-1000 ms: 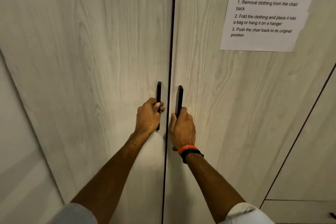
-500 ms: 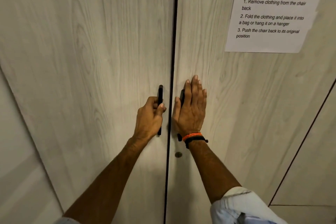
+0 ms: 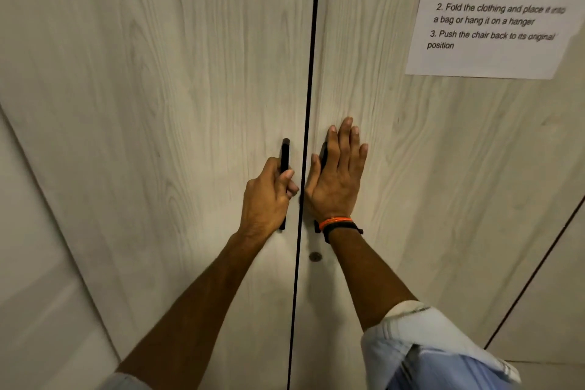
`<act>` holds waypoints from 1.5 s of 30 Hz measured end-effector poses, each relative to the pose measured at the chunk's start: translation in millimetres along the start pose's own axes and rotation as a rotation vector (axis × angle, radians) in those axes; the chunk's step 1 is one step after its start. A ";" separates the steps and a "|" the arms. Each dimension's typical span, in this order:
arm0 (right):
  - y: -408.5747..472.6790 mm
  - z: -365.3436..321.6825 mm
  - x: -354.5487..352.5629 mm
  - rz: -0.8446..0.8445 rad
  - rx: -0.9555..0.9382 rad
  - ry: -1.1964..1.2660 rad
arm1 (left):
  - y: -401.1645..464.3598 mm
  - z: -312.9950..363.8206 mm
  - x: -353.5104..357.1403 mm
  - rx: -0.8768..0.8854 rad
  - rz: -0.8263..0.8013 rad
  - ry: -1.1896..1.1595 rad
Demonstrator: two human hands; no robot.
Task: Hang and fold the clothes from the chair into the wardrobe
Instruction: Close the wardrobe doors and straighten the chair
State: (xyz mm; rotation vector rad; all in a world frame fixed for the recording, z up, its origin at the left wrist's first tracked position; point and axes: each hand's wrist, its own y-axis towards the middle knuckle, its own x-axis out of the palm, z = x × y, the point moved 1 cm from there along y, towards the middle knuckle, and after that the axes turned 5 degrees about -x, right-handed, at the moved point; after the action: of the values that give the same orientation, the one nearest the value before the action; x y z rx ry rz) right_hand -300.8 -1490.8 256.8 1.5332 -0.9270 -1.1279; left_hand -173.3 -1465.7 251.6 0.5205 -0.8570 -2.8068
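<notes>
Rolled pale-blue sleeve, orange and black wristbands.

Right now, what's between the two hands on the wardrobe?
Head view: the dark seam where both doors meet runs between left hand and right hand, plus bare door edge.

The wardrobe stands shut, two pale wood-grain doors meeting at a thin dark seam down the middle. A slim black vertical handle sits on each side of that seam, and a small round lock lies just below the right one.
</notes>
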 end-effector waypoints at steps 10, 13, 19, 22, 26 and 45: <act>-2.6 16.9 -27.6 -0.226 -0.099 0.037 | -1.7 6.6 -7.4 0.095 0.217 0.366; -1.9 19.4 -33.5 -0.297 -0.117 0.031 | 1.4 8.9 -5.3 0.055 0.193 0.359; -14.4 12.2 -50.2 -0.431 -0.053 0.110 | -6.6 11.0 -13.8 0.081 0.121 0.324; -22.0 9.0 -59.4 -0.478 -0.023 0.199 | -14.0 9.9 -19.7 -0.019 0.066 0.261; -33.7 7.3 -75.9 -0.433 0.076 0.373 | -36.6 15.6 -23.8 -0.141 -0.021 0.296; -201.5 -165.2 -223.4 -1.198 -0.280 1.295 | -423.4 97.9 -139.7 -0.906 0.605 0.696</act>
State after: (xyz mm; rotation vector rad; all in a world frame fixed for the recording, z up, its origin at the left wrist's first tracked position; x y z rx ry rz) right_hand -198.7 -1191.9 122.6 2.0589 1.0948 -0.6126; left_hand -102.1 -1032.4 127.1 0.7968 0.3505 -1.9170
